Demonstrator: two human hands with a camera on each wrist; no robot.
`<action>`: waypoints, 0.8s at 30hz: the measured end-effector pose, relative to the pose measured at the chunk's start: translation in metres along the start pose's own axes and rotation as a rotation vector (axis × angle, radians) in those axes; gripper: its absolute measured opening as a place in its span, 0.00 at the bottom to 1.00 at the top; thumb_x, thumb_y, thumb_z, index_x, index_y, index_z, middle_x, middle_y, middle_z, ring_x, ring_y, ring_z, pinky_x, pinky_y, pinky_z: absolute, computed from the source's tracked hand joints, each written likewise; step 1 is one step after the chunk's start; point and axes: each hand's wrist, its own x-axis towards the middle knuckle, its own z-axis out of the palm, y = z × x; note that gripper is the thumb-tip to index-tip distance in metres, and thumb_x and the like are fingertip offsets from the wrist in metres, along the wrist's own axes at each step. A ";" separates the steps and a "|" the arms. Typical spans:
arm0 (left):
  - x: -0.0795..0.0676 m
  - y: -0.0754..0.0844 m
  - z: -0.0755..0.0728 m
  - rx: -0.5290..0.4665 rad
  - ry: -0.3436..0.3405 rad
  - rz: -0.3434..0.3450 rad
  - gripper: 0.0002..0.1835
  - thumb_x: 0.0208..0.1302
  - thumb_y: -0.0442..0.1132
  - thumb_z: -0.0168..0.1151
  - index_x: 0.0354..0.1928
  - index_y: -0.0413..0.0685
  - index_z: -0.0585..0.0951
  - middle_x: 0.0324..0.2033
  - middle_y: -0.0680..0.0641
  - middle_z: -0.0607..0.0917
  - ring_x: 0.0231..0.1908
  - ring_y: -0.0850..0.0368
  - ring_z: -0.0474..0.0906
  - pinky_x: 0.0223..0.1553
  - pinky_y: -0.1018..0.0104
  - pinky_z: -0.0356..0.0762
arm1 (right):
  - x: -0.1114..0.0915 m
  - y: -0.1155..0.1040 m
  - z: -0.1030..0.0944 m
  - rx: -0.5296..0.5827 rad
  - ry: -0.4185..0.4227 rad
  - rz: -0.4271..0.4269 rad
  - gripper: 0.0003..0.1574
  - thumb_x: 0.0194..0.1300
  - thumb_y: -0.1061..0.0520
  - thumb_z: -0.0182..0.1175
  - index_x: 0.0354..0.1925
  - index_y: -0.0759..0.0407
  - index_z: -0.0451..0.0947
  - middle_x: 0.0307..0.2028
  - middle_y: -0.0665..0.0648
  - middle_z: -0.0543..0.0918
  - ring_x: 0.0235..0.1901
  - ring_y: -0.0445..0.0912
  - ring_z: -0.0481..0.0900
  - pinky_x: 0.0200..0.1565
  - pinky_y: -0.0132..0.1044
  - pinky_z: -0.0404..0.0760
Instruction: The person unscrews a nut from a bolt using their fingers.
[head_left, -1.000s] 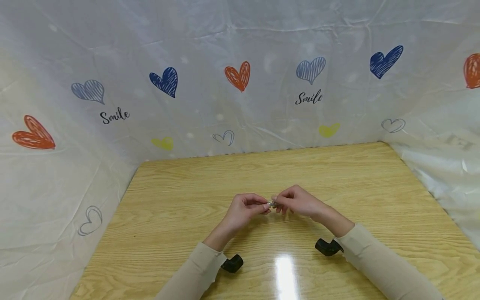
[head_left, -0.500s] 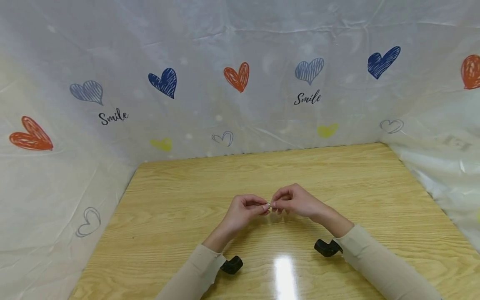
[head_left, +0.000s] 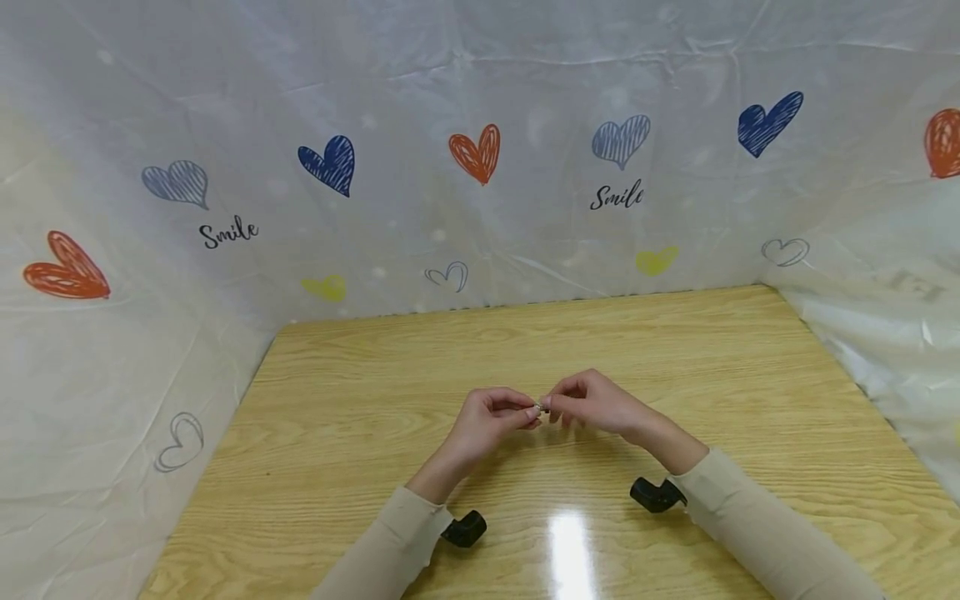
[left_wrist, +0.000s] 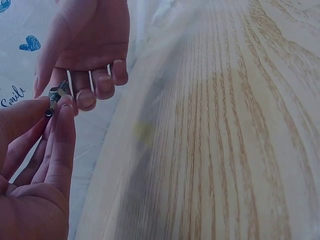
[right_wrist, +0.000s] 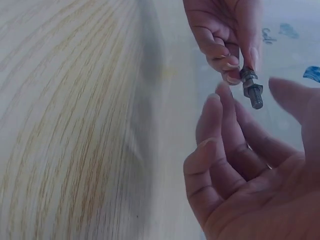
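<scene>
A small metal bolt [right_wrist: 256, 101] with a threaded end and a nut [right_wrist: 253, 90] on it shows most clearly in the right wrist view. My left hand [head_left: 483, 423] pinches one end of it between thumb and fingertips, above the table. Close by on the right, my right hand [head_left: 603, 406] has its thumb [right_wrist: 287, 95] and fingers loosely bent around the threaded end. In the right wrist view a gap separates them from the metal. The left wrist view has the bolt [left_wrist: 54, 100] between the two hands, its gripped end partly hidden by the left fingertips.
Beneath the hands lies a wood-grain table [head_left: 360, 383]. A pale curtain [head_left: 525, 225] printed with hearts and "Smile" encloses its back and sides. Black wrist-worn pieces [head_left: 656, 495] stick out by both sleeves.
Half a second ago my right fingertips met at the bolt's free end; now they have drawn slightly back to the right and more of the bolt shows. The left hand has barely moved.
</scene>
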 end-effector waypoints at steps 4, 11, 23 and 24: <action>0.000 0.001 0.000 0.012 -0.001 -0.003 0.10 0.62 0.30 0.61 0.44 0.31 0.80 0.42 0.36 0.83 0.44 0.39 0.81 0.52 0.41 0.74 | -0.001 -0.001 0.001 -0.022 -0.021 0.001 0.23 0.71 0.47 0.51 0.36 0.64 0.83 0.34 0.67 0.83 0.35 0.66 0.77 0.30 0.51 0.78; 0.007 -0.014 -0.004 -0.008 -0.002 -0.010 0.11 0.62 0.31 0.61 0.45 0.33 0.81 0.43 0.35 0.83 0.46 0.33 0.78 0.52 0.40 0.74 | -0.001 -0.006 0.002 -0.012 -0.031 -0.015 0.18 0.71 0.53 0.52 0.36 0.64 0.82 0.34 0.68 0.82 0.35 0.68 0.76 0.29 0.49 0.76; 0.010 -0.022 -0.005 0.009 0.024 0.009 0.12 0.60 0.37 0.65 0.43 0.37 0.82 0.39 0.41 0.85 0.43 0.38 0.80 0.50 0.43 0.76 | 0.001 0.001 -0.002 0.076 -0.030 -0.036 0.13 0.61 0.53 0.64 0.42 0.59 0.79 0.37 0.69 0.81 0.37 0.68 0.76 0.28 0.45 0.76; 0.010 -0.021 -0.005 0.010 0.026 0.009 0.12 0.59 0.37 0.65 0.43 0.37 0.82 0.39 0.41 0.85 0.43 0.38 0.81 0.50 0.43 0.76 | 0.001 0.001 -0.002 0.080 -0.028 -0.037 0.14 0.61 0.54 0.65 0.43 0.59 0.78 0.37 0.69 0.81 0.37 0.68 0.76 0.27 0.45 0.76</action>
